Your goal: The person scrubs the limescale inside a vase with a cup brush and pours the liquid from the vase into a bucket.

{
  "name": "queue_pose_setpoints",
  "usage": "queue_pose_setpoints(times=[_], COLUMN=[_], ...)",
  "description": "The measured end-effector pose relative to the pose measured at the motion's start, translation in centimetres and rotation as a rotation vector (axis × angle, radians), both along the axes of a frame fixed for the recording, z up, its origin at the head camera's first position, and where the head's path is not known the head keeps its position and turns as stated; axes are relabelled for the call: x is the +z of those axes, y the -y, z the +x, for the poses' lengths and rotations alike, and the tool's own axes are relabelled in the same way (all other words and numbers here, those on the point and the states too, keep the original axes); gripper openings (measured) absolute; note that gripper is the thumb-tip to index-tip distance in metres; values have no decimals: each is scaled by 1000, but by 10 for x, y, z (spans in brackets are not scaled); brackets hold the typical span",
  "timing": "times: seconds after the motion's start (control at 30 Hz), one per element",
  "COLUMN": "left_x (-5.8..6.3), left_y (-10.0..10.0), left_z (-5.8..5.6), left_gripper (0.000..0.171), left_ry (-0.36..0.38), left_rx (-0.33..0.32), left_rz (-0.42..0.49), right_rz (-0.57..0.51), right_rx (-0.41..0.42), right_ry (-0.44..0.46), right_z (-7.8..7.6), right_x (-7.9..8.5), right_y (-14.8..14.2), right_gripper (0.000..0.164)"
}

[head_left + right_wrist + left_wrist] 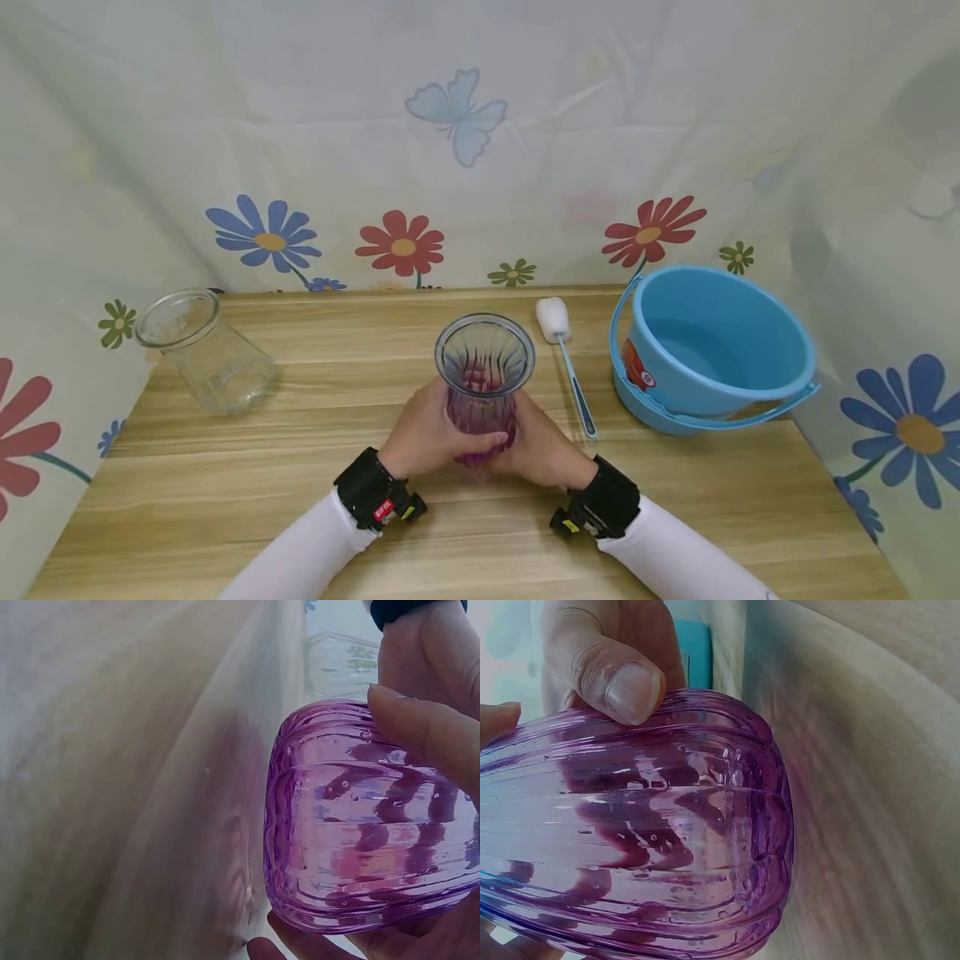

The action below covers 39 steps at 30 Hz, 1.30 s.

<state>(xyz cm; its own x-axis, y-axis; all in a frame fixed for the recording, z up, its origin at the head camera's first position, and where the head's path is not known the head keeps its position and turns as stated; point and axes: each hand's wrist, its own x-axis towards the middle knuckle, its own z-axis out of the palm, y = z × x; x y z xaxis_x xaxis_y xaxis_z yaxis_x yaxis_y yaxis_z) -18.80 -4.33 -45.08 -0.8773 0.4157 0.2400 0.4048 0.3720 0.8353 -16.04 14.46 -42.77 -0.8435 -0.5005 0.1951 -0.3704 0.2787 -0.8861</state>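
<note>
A ribbed glass vase (480, 408), with a bluish flared rim and a purple lower part, stands roughly upright between both hands at the middle of the table. My left hand (426, 433) grips it from the left, thumb across the front. From the other side my right hand (546, 446) holds it, its fingers partly hidden behind the glass. Small drops dot the purple glass (667, 817) in the left wrist view. The right wrist view shows fingers around the vase (367, 825) close to its base. Whether the base touches the table I cannot tell.
A clear glass jar (217, 358) stands at the left. Right of the vase lies a white-headed sponge brush (573, 379) with a blue-and-white handle. Beyond it is a blue bucket (652, 367), its handle lowered, apparently with water inside. A flowered curtain (330, 142) surrounds the wooden table (465, 542).
</note>
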Motion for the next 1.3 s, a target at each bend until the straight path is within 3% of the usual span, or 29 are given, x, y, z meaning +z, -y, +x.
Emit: queue_pose_setpoints(times=[0.33,0.63,0.83,0.97,1.1,1.3], left_x=[-8,-12,-13,-13,-12,-9], left_y=[1,4,2,1,3,5], left_z=[0,0,-1,-2,-1,0], left_gripper=[79,77,82,83,86,86], left_ry=[-23,-25,-33,-31,-11,6], left_rx=[13,20,5,-11,-18,-14], left_rz=[-22,-21,-42,-59,-71,-86], right_rz=[15,89,50,113,214,338], right_rx=[2,-33,-29,-98,-187,-355], right_ry=[14,24,65,80,-12,-237], right_z=[0,-11,0,2,2,7], right_x=[-8,-42,-13,-16,-17,-9], right_y=[2,-5,-6,-23,-44,-69], right_gripper=[82,93,93,101,91,72])
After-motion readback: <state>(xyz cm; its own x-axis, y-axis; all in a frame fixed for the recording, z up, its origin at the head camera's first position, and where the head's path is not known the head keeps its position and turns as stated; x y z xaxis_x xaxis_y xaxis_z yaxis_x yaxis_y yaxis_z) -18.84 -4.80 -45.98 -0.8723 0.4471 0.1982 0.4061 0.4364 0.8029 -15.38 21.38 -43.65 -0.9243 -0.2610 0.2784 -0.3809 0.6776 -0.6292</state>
